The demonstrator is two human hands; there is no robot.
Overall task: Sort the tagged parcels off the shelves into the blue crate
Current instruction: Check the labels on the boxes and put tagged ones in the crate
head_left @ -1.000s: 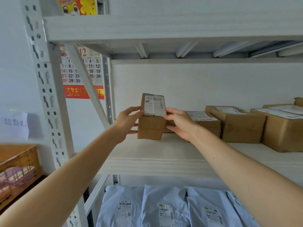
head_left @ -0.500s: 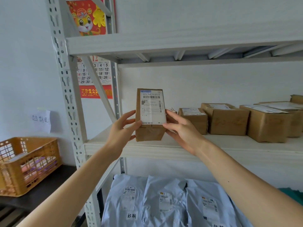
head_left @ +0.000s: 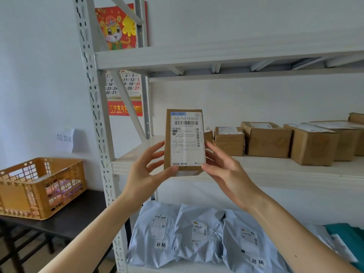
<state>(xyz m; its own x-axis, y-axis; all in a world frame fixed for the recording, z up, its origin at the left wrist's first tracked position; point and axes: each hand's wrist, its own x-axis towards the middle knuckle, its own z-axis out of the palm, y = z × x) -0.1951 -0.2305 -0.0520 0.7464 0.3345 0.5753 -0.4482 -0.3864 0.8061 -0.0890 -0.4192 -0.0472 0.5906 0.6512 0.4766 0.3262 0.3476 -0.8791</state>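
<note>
Head view: the left hand [head_left: 143, 174] and right hand [head_left: 226, 172] pinch the small brown cardboard parcel [head_left: 184, 140] upright by its edges, in front of the white metal shelf [head_left: 275, 174]. Looks like a label check. Next it must go to the blue crate, which is out of sight.

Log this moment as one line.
left hand: grips cardboard box | right hand: grips same box | label: faces camera | blue crate: unseen

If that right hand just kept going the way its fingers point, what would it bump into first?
The cardboard box it holds: the right hand points up-left against the box's right edge. Past the box, likely the wall, though depth is unclear.
</note>
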